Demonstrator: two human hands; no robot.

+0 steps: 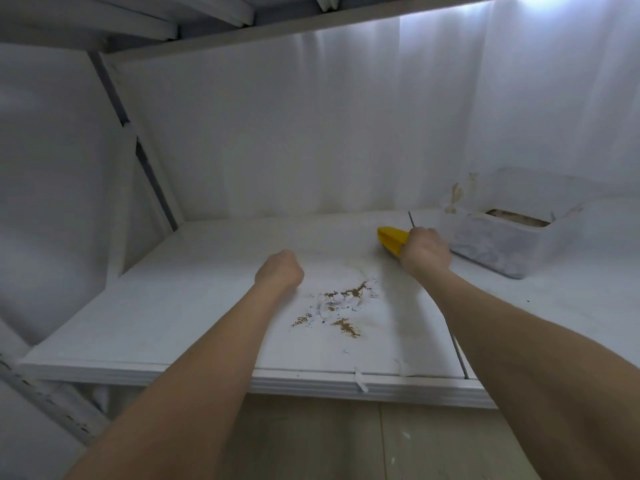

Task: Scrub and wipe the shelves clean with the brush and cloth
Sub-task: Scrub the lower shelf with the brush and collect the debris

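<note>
A white shelf (pixel 145 327) stretches before me, with brown crumbs and white paper scraps (pixel 341 306) scattered near its middle. My right hand (pixel 425 252) grips a yellow brush (pixel 391 239) at the back of the shelf, beyond the mess. My left hand (pixel 280 270) is curled into a fist and rests on the shelf just left of the crumbs; I see nothing in it. No cloth is visible.
A translucent plastic box (pixel 509 244) with something inside sits at the back right. White sheeting (pixel 311 133) covers the back and the left side. Another shelf (pixel 242 32) runs overhead. A metal upright (pixel 152 181) stands at the left. Wooden floor (pixel 346 445) lies below the front edge.
</note>
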